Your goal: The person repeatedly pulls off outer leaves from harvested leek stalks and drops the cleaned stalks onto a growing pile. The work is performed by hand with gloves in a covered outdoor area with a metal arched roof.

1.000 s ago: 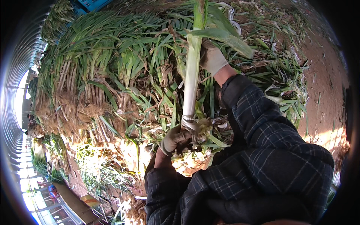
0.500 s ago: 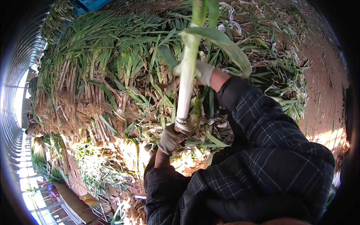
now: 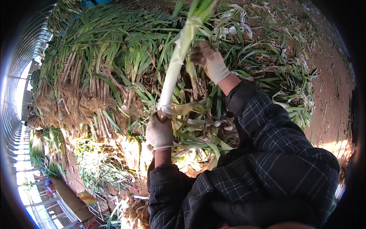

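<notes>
over the feed i saw the left hand (image 3: 159,131), fingers wrapped round a slanting leek's (image 3: 172,72) base; the right hand (image 3: 209,62) curled blurred fingers beside it, pinching what i couldn't tell. limp peelings (image 3: 190,108) cluttered the base, leaf litter (image 3: 202,143) below, stacked leeks (image 3: 89,61) leftward.

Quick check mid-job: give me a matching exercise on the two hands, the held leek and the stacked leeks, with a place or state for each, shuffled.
Things:
1. left hand
2. stacked leeks
3. held leek
4. right hand

Places and states:
A. white shank, green top, tilted
B. just right of the held leek's shank
C. closed around the held leek's lower end
D. massed at picture left, roots showing

Pairs: 1-C, 2-D, 3-A, 4-B
</notes>
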`<state>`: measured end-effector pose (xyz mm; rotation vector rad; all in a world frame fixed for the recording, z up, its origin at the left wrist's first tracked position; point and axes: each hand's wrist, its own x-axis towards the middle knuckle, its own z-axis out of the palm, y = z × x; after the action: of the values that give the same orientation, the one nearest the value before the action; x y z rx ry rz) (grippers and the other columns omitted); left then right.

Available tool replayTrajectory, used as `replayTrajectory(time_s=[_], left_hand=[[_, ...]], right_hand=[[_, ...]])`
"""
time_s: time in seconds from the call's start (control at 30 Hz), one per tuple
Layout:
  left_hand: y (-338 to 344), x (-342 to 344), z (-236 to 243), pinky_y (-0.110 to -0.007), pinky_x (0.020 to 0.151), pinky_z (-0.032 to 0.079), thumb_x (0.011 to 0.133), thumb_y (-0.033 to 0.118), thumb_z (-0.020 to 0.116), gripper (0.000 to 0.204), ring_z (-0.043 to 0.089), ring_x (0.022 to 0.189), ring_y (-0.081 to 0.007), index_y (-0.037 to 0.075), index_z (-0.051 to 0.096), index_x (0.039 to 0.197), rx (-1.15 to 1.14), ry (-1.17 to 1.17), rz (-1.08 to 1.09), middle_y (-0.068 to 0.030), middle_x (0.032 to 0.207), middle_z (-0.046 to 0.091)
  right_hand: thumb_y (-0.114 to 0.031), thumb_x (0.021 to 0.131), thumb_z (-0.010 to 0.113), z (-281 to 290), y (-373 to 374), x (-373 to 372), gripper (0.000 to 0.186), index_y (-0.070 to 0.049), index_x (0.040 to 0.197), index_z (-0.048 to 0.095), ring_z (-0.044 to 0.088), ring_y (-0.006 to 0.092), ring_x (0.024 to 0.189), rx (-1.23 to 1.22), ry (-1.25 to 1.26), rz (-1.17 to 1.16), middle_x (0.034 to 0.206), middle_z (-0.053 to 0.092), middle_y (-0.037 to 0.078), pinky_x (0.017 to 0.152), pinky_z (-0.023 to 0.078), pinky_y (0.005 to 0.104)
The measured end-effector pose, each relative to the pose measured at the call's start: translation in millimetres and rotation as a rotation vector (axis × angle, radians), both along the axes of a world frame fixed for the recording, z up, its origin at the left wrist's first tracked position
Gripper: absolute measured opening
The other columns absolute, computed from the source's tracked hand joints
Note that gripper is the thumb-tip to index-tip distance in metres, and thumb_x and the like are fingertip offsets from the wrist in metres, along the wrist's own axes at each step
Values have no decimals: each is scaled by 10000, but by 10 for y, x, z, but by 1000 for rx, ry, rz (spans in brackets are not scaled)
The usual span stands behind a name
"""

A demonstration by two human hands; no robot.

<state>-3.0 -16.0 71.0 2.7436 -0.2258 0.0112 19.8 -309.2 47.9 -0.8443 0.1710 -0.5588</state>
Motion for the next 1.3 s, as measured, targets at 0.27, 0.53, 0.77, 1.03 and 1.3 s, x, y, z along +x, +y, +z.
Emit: replayTrajectory(time_s=[0.27,0.53,0.77,1.03,1.3], left_hand=[[-5,-17,-10,-440,714,531,806,347,694,303,690,815,-323,95,681,975,118,-157,12,-135,908,708],[62,15,-22,-431,681,543,770,351,740,352,683,802,-329,93,694,1005,102,-71,117,-153,924,677],[183,-12,-154,-442,624,521,775,254,680,234,655,708,-345,59,689,904,111,-140,138,-149,833,666],[-21,26,-233,-423,614,566,795,281,712,201,707,683,-293,82,696,807,126,44,-137,-137,781,707],[51,50,-75,-439,670,558,762,313,749,275,704,752,-343,74,722,894,168,-42,39,-164,816,712]], right_hand=[[-196,891,707,220,-49,-49,188,-56,962,606,672,194,819,26,247,-191,888,664,40,685,551,326],[-244,877,647,363,64,-130,180,-68,885,604,628,331,718,-1310,328,-471,783,627,154,645,498,409],[-226,871,627,490,132,-211,175,-59,918,603,626,324,661,-1781,189,-486,720,602,140,588,514,437],[-115,865,622,450,1158,-651,57,-81,910,629,645,162,756,-1689,-12,866,828,663,62,717,544,321],[-258,926,612,224,-112,-385,257,-65,1091,651,656,222,790,-1208,429,-629,965,686,113,687,529,337]])
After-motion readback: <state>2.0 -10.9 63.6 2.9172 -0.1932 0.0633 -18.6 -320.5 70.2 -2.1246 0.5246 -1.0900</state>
